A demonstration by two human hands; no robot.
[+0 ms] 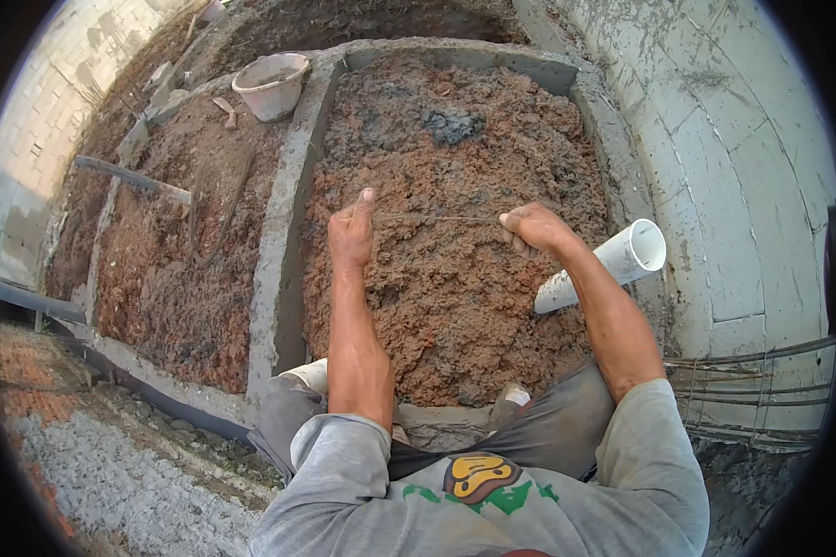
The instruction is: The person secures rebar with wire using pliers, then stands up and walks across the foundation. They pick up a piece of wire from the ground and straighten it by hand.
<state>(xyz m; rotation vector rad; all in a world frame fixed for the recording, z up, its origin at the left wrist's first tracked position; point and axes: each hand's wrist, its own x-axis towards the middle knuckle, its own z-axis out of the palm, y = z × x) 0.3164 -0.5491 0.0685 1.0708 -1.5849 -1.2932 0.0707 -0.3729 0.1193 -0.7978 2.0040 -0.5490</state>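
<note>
A thin brown strand (437, 219), wire or string, runs nearly straight between my two hands. My left hand (350, 237) is closed on its left end, thumb pointing up. At the other end, the fingers of my right hand (537, 230) are pinched round it. Both hands are held out in front of me over rough reddish-brown soil (427, 297) inside a concrete frame. A white plastic pipe (599, 265) sticks up at a slant from this soil, just behind my right forearm.
Concrete beams (283, 232) border the soil beds. A bucket (272, 88) stands at the upper left, near a small tool handle (225, 113). A bar (135, 178) lies across the left bed. Block walls (734, 176) rise at both sides; rebar (762, 390) projects at right.
</note>
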